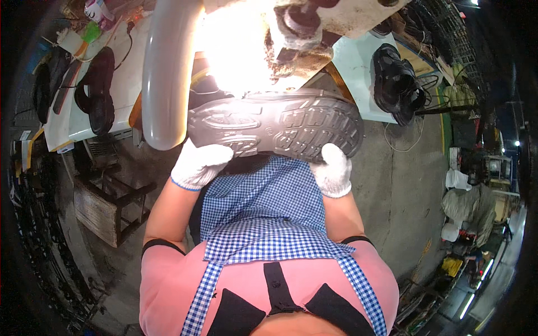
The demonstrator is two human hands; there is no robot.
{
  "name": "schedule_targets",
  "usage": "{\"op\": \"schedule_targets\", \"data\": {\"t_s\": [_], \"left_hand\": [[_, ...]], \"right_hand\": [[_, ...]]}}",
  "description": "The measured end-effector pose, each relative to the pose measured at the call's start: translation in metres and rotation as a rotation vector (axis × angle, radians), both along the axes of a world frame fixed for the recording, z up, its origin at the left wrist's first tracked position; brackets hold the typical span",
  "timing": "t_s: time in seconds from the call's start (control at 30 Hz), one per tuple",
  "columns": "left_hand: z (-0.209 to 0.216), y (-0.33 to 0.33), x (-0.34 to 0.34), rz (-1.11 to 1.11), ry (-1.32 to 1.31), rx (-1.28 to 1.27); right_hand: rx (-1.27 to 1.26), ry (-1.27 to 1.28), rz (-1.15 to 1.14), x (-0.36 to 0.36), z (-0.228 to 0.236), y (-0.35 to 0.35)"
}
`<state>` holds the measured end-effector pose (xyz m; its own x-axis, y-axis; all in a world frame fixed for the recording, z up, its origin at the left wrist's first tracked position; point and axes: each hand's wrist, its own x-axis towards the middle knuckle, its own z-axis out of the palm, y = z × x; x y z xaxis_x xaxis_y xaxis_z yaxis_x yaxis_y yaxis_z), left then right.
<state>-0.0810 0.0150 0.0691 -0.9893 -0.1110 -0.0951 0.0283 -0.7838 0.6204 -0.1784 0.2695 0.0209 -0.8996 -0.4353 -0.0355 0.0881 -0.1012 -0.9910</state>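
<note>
Both my hands wear white knit gloves and hold a black shoe (269, 126) sideways, its treaded sole turned up toward me. My left hand (200, 164) grips the narrower end at the left, thumb lying over the sole's edge. At the broader right end, my right hand (334, 169) is closed on the near edge, thumb up on the tread. The shoe's upper is hidden beneath the sole. Just beyond its far edge stands a worn machine head (302, 33), lit by a glaring lamp. Whether shoe and machine touch, I cannot tell.
A thick grey tube (168, 73) comes down close to my left hand. Black sandals lie on the left table (126, 73) and the right table (358, 67). A wooden stool (101, 207) stands at the left. A thin cable (400, 150) loops at the right.
</note>
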Motion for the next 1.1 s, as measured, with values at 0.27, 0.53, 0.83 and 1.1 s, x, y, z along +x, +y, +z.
{"op": "schedule_targets", "data": {"t_s": [0.27,0.53,0.83,1.1], "left_hand": [[-0.032,-0.032,0.041,0.284,-0.114,0.149],[-0.041,-0.065,0.059,0.241,-0.060,0.193],[-0.085,-0.033,0.079,0.296,-0.020,0.360],[-0.066,-0.047,0.048,0.345,-0.006,-0.276]], "right_hand": [[0.488,0.704,0.036,0.021,-0.011,-0.033],[-0.192,-0.125,0.177,0.030,0.011,-0.089],[-0.261,-0.215,0.488,0.004,0.055,-0.104],[0.120,0.033,0.739,-0.034,0.077,-0.102]]}}
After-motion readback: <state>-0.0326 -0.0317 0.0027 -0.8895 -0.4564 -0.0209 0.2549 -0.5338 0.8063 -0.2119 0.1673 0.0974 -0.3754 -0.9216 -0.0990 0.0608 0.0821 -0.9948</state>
